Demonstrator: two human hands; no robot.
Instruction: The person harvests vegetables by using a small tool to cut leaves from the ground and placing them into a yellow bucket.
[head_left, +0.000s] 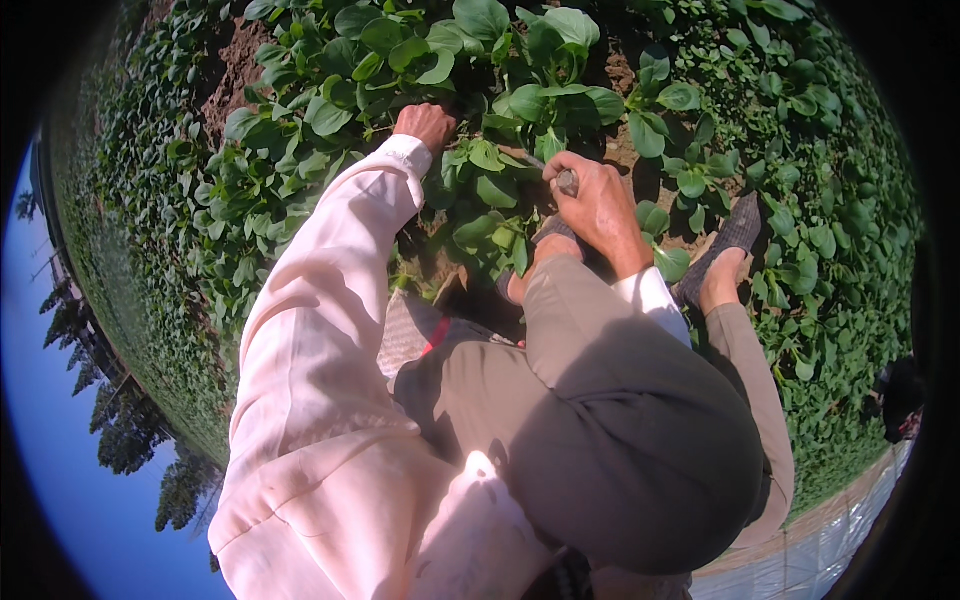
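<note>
Low among leafy green plants (495, 190), my left hand (427, 125) is closed, knuckles up, at the end of a pale pink sleeve. Its fingertips, and whatever they hold, are hidden by the leaves. To the right and a little nearer, my right hand (605, 210) is wrapped round a hand tool (568, 182) with a round-ended handle. A thin shaft runs from it leftward into the foliage, where the working end cannot be made out. Broad, glossy leaves (560, 100) rise just beyond both hands.
My feet in dark shoes (735, 225) are among the plants, right of and below the right hand. A pale woven thing with a red stripe (405, 335) lies by my leg. Bare reddish soil (235, 75) shows at upper left. Plastic sheeting (820, 555) lies at lower right.
</note>
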